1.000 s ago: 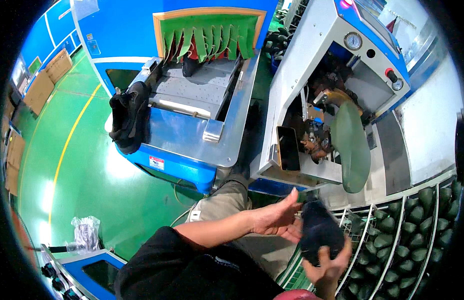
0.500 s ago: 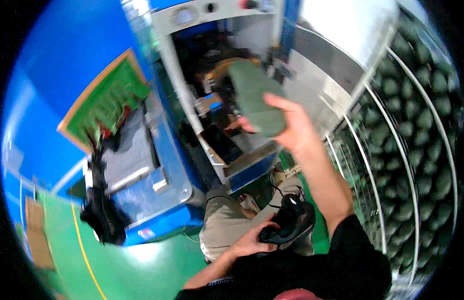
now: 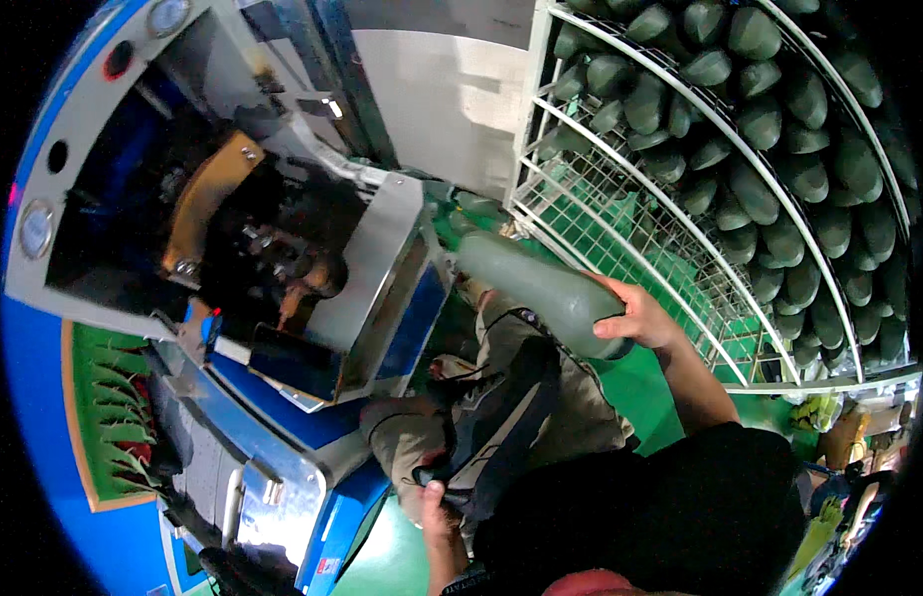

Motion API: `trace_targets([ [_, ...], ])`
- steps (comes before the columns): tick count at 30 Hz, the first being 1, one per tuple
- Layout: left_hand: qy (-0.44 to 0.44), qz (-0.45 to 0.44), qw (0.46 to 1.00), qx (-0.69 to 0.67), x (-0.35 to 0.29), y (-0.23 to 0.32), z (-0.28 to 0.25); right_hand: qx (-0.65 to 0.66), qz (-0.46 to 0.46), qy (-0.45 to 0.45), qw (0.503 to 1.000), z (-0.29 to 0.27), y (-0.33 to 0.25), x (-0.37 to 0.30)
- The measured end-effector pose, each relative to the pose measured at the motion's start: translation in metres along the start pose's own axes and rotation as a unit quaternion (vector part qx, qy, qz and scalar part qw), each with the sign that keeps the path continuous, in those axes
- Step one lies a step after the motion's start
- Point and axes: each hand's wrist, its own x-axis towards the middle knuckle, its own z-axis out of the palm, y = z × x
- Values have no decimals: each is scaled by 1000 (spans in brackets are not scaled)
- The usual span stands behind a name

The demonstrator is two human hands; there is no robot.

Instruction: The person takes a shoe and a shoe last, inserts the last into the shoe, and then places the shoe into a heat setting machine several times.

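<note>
My right hand (image 3: 640, 320) grips one end of a smooth green shoe last (image 3: 526, 278). The last lies level above my right knee, between the machine and the wire rack, its other end pointing toward the machine. Low over my lap, my left hand (image 3: 438, 512) is closed on the near end of a dark shoe upper (image 3: 506, 412) with paler trim. That upper stretches across my thighs, and its far part blends into the dark cloth around it. Last and upper are apart.
Ahead on the left stands a grey machine (image 3: 407, 214) with gauges and a curved brown pad (image 3: 208, 204). A blue-sided metal table (image 3: 288, 497) is at lower left, beside an orange-framed green board (image 3: 79, 427). On the right, a white wire rack (image 3: 630, 233) holds many dark green lasts (image 3: 760, 124).
The view has turned to the right. My right hand has carried the last away from the machine's front to beside the rack. The upper now lies stretched over my lap, still in my left hand.
</note>
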Motion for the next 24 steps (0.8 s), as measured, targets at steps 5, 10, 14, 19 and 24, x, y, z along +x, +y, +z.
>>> trace_targets([
  [5, 57, 4, 996, 62, 20, 13, 18, -200, 17, 250, 947, -63, 86, 46],
  [10, 74, -9, 997, 10, 37, 18, 27, -309, 127, 451, 828, -128, 134, 174],
  [14, 111, 8, 993, 30, 38, 20, 26, -399, 142, 515, 745, -219, 168, 264],
  [19, 115, -109, 985, 68, 36, 17, -19, -230, 151, 508, 816, -248, 131, 310],
  [24, 54, -73, 991, 98, 24, 11, -35, -207, 211, 424, 856, -275, 130, 335],
])
